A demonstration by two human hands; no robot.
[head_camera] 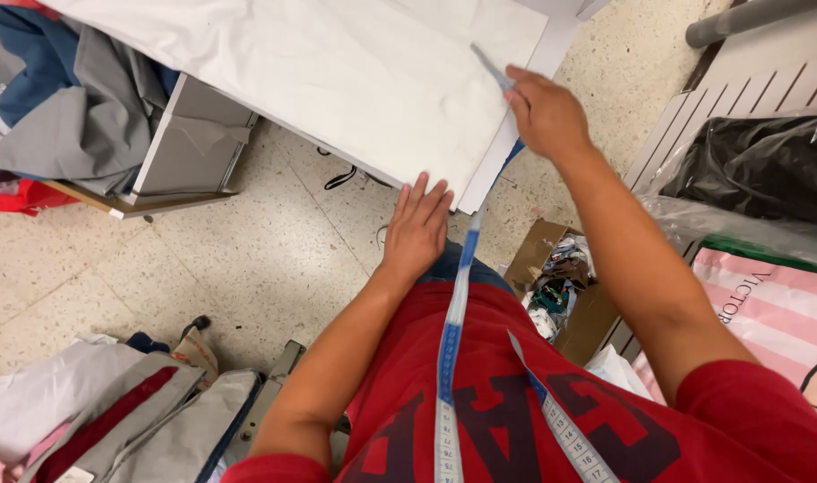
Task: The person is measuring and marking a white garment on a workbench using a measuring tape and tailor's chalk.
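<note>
Far to the left of both hands, a heap of grey and blue cloth (77,98) sits on a low shelf, and grey bags (149,411) lie on the floor. The left hand (417,228) lies flat, fingers together and stretched, its fingertips touching the near edge of the white sheet (355,80) spread over the desk (552,54). A blue-and-white measuring tape (451,340) hangs from the neck down between the hands. Farther right and higher, the right hand (544,112) rests on the sheet's right edge, pinching a thin grey pencil-like tool (491,67). Below that hand stands an open cardboard box (561,286) of scraps; black plastic bags (757,165) lie beyond.
</note>
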